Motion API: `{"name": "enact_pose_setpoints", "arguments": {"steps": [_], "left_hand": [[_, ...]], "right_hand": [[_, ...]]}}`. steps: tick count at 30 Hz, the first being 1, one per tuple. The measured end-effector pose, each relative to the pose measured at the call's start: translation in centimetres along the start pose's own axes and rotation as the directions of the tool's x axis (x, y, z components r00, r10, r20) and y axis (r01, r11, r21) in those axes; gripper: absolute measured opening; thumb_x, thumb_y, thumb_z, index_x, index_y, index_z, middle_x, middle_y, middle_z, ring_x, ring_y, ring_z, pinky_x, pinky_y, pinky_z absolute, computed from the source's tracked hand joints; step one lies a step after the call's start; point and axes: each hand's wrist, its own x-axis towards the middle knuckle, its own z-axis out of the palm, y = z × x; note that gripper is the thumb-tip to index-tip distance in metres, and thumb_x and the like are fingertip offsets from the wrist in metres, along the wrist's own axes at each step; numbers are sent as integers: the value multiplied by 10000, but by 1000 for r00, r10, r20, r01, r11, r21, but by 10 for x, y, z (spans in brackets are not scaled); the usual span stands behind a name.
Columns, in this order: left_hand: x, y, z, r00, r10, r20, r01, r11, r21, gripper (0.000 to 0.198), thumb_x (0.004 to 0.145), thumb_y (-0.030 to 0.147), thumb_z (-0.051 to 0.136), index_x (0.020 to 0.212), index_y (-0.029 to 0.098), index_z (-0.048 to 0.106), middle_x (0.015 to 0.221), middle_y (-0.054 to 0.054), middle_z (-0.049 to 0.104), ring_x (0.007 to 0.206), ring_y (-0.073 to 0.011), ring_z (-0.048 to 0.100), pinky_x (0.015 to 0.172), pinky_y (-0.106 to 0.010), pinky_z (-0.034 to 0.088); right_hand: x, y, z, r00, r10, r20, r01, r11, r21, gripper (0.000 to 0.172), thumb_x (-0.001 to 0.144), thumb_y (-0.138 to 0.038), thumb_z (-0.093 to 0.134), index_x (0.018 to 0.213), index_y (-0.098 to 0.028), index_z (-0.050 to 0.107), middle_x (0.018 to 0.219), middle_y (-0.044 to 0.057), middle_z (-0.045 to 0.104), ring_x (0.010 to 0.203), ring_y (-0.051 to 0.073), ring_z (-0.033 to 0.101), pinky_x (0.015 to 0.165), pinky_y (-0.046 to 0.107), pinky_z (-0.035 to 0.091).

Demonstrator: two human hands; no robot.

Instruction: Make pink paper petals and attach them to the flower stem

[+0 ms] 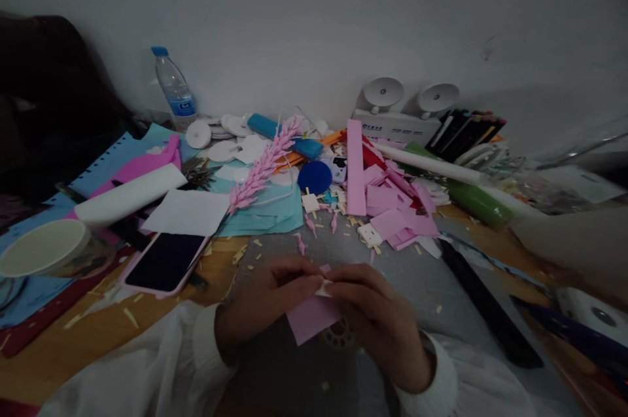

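A square of pink paper (313, 321) is between my hands, low over the grey mat. My left hand (275, 292) pinches its upper edge between thumb and fingers. From the other side my right hand (380, 315) grips the same edge, its fingertips almost touching my left thumb. A small pale bit (323, 288) shows between the fingertips; I cannot tell what it is. Partly under the right hand lies a round disc with holes (339, 335). Small twisted pink pieces (311, 225) rest just beyond my hands.
A phone (169, 262) lies left, near a plastic tub (46, 250). Behind are a pink paper flower spike (265, 165), blue paper sheets (267, 214), pink paper pieces (392, 207) and a water bottle (174, 86). A long black object (485, 302) lies right.
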Motion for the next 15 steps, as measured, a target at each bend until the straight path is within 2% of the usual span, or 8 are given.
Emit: {"name": "enact_pose_setpoints", "arguments": {"steps": [3,8,15], "left_hand": [[0,3,-1,995,93,-30,-91,993,70,137,831,280,596,805,175,678,762,-6,626,727,-144,551,644,-241,421],[-1,6,0,972,236,-16,-229,955,186,136,842,220,590,763,167,686,767,-17,645,726,-143,575,660,-247,433],[-2,6,0,952,307,-15,-295,927,230,142,851,194,591,833,152,726,810,-45,678,753,-153,619,688,-259,465]], "right_hand": [[0,-2,2,999,33,-36,-33,999,-15,266,845,-51,606,1012,-253,652,1020,54,628,946,168,621,804,270,515],[3,-5,6,991,125,-56,-122,991,61,217,814,-56,634,934,-237,634,966,34,629,916,164,619,805,276,498],[3,-4,12,942,321,-101,-271,901,339,144,816,-97,644,820,-235,604,883,7,622,846,139,615,739,233,502]]}}
